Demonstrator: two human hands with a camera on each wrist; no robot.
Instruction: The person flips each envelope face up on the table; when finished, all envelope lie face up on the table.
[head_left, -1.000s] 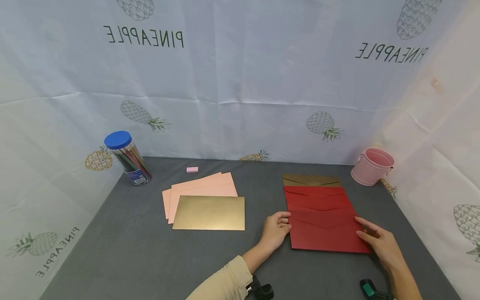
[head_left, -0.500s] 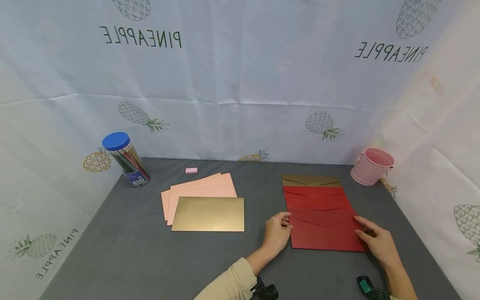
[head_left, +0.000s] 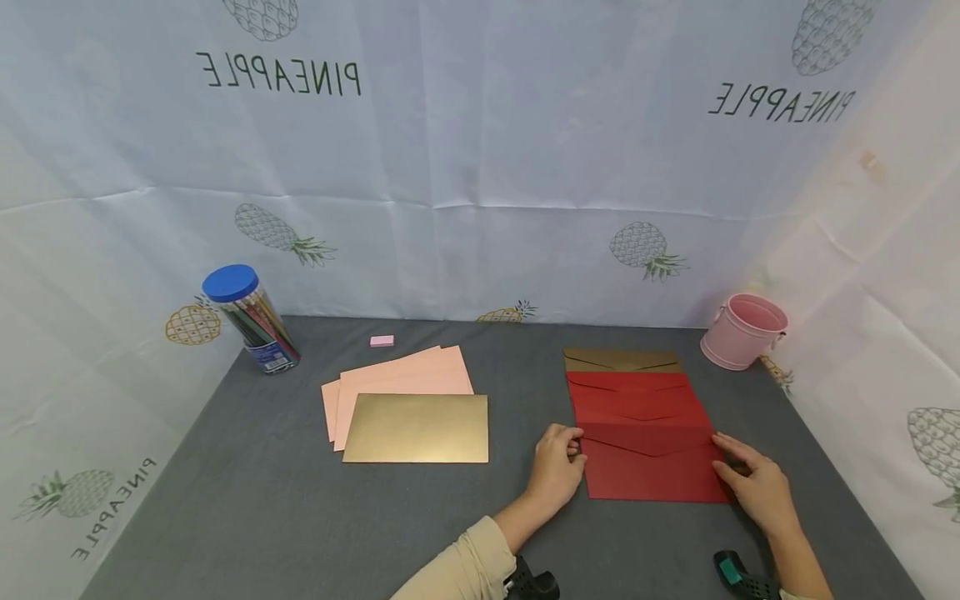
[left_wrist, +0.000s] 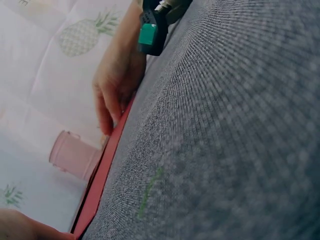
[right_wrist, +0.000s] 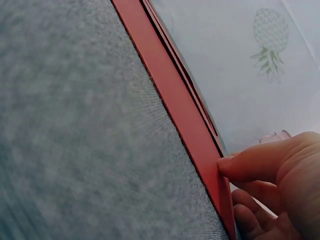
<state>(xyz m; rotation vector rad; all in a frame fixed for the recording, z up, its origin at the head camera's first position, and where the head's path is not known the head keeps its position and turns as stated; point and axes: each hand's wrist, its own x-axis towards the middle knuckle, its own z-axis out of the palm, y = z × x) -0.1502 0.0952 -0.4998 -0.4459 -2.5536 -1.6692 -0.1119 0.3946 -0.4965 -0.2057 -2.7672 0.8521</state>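
Note:
Several red envelopes overlap like steps, a gold envelope (head_left: pixel 622 360) showing behind them. Lowest and nearest is a red envelope (head_left: pixel 654 477) with a pointed flap line. My left hand (head_left: pixel 556 472) grips its left edge, fingers curled. On the opposite edge, my right hand (head_left: pixel 759 492) pinches it between thumb and fingers. In the right wrist view, the thumb of the right hand (right_wrist: pixel 272 175) lies on the red envelope (right_wrist: pixel 175 110), with other fingers behind its edge. The left wrist view shows the red envelope (left_wrist: pixel 107 167) edge-on, close over the grey cloth.
Left of the envelopes, a gold card (head_left: pixel 416 429) overlaps peach sheets (head_left: pixel 405 379). A pink eraser-like block (head_left: pixel 382 341) sits behind. A blue-lidded jar of pencils (head_left: pixel 255 321) stands back left, a pink bucket (head_left: pixel 742 333) back right. Printed fabric (head_left: pixel 480 150) walls the table (head_left: pixel 300 525).
The nearest red envelope has shifted slightly right relative to those behind it, with both hands still at its sides. The gold card and peach sheets stay in place.

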